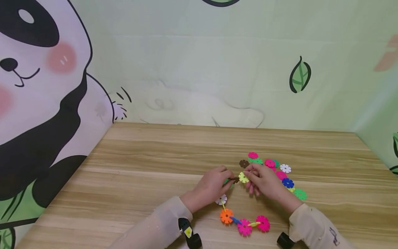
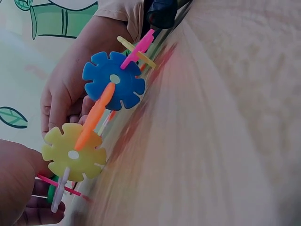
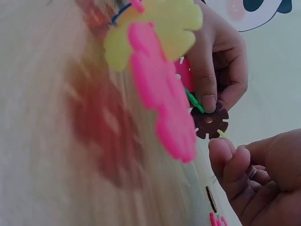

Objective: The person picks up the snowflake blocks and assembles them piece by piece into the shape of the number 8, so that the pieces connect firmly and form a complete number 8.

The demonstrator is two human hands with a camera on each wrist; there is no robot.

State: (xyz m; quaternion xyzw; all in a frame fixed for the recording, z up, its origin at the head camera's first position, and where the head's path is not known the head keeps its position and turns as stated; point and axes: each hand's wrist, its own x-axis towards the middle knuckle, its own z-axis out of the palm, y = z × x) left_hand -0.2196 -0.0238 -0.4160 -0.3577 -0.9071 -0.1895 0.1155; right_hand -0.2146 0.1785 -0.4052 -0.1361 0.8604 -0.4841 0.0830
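My left hand pinches a brown notched plastic disc between thumb and fingers. That disc joins a green disc, part of a chain hanging by the left hand. My right hand pinches a yellow notched disc by its edge, right at the brown disc's rim. Down the chain come a white disc, an orange disc, an edge-on blue disc and a pink disc, with another pink disc at its end. The palms hide part of the chain.
Loose discs lie on the wooden table beyond and beside the right hand, among them a brown disc, a white disc, a dark blue disc and a green disc. A panda-printed wall stands behind the table.
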